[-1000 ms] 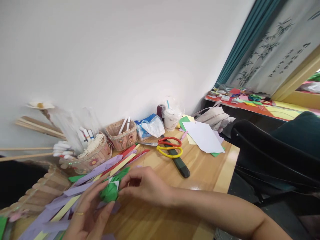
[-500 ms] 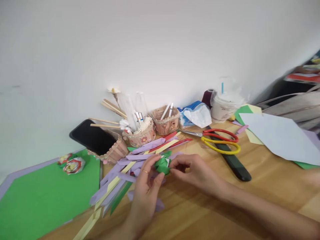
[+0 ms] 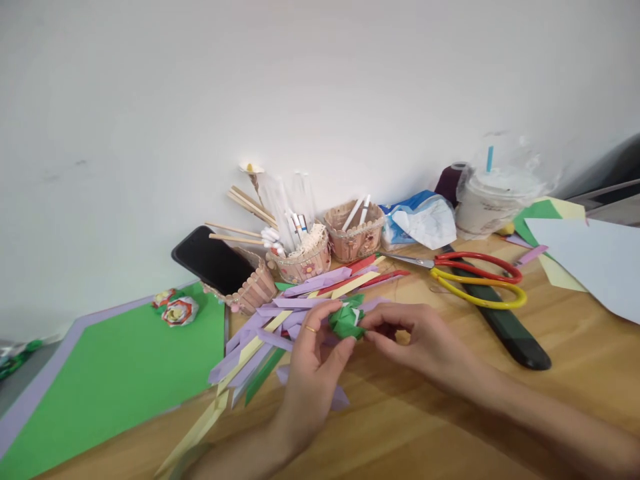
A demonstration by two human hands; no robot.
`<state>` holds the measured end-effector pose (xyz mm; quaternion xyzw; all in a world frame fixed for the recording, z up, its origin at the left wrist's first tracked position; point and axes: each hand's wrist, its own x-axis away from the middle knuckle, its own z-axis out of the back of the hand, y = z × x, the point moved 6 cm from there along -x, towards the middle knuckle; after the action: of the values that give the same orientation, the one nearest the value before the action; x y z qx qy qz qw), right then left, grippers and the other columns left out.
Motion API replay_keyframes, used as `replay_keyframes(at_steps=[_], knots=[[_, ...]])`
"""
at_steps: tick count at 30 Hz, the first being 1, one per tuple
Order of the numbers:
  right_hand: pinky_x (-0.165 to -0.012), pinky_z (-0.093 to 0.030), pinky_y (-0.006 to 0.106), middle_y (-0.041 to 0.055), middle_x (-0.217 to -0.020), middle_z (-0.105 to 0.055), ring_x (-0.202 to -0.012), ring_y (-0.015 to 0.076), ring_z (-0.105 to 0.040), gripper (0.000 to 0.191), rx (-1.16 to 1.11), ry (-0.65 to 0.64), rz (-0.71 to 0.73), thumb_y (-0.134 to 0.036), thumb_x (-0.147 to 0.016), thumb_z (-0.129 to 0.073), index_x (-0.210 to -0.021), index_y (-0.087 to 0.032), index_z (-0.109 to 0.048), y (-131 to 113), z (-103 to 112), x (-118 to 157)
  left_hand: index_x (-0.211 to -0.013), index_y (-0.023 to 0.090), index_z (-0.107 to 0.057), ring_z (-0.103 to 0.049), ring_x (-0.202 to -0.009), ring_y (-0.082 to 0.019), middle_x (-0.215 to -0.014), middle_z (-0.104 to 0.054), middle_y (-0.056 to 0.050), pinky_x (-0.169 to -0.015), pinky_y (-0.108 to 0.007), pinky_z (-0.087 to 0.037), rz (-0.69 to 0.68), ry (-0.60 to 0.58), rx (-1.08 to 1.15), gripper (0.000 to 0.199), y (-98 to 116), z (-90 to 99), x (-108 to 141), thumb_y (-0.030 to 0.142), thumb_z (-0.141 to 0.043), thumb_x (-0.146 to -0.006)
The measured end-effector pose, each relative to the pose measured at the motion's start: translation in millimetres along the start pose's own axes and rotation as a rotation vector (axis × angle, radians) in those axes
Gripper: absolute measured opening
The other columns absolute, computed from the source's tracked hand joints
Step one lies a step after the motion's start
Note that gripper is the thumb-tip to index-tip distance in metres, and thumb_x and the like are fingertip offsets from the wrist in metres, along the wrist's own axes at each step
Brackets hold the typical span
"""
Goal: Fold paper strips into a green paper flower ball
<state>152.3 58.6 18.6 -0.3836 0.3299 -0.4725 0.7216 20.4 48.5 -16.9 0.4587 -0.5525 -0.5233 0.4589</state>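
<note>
A small folded green paper piece (image 3: pixel 346 323), with a bit of white showing, is held above the wooden table. My left hand (image 3: pixel 316 360), with a ring on one finger, grips it between thumb and fingers from the left. From the right, the thumb and fingertips of my right hand (image 3: pixel 407 333) pinch its edge. Folded paper strips (image 3: pixel 265 330) in purple, yellow, red and green lie in a loose pile behind and left of my hands. Two paper rosettes (image 3: pixel 180 311) rest on a green sheet (image 3: pixel 130 373) at the left.
Red-and-yellow-handled scissors (image 3: pixel 475 280) lie across a black bar-shaped tool (image 3: pixel 515 340). Decorated baskets (image 3: pixel 300 263) stand along the wall, one holding a phone (image 3: pixel 215 260). A tissue pack (image 3: pixel 420 220), a lidded cup (image 3: pixel 493 207) and paper sheets (image 3: pixel 595 260) are at the right.
The view has turned a little left, so everything appears shifted rightward. Both hands keep hold of the green paper piece, with little change in their grip.
</note>
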Motion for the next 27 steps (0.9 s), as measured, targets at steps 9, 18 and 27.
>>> replay_keyframes(at_steps=[9, 18, 27], knots=[[-0.051, -0.040, 0.020, 0.0018, -0.061, -0.058, -0.054, 0.0108, -0.049, 0.017, 0.063, 0.018, 0.036, -0.016, -0.074, -0.048, -0.068, -0.013, -0.064, -4.8, 0.8, 0.8, -0.111, 0.022, -0.048, -0.054, -0.107, -0.022, -0.123, -0.053, -0.008, -0.091, -0.037, -0.043, 0.015, -0.022, -0.002, 0.036, -1.0, -0.9, 0.9, 0.025, -0.058, -0.076], [-0.053, -0.041, 0.021, 0.0024, -0.067, -0.063, -0.059, 0.0120, -0.052, 0.019, 0.038, -0.002, 0.009, -0.017, -0.076, -0.047, -0.074, -0.015, -0.066, -4.3, 2.9, 0.3, -0.111, 0.021, -0.047, -0.057, -0.101, -0.021, -0.112, -0.059, -0.007, -0.086, -0.035, -0.045, 0.070, -0.015, 0.075, 0.038, -1.4, -2.6, -0.3, 0.026, -0.060, -0.075], [-0.048, -0.040, 0.021, 0.0024, -0.061, -0.062, -0.053, 0.0109, -0.050, 0.019, 0.080, 0.042, 0.052, -0.019, -0.076, -0.049, -0.072, -0.014, -0.067, -5.8, 4.0, -0.4, -0.108, 0.021, -0.049, -0.059, -0.093, -0.018, -0.103, -0.062, -0.005, -0.083, -0.031, -0.047, 0.095, -0.008, 0.078, 0.037, 0.2, -1.1, -1.2, 0.026, -0.062, -0.074]])
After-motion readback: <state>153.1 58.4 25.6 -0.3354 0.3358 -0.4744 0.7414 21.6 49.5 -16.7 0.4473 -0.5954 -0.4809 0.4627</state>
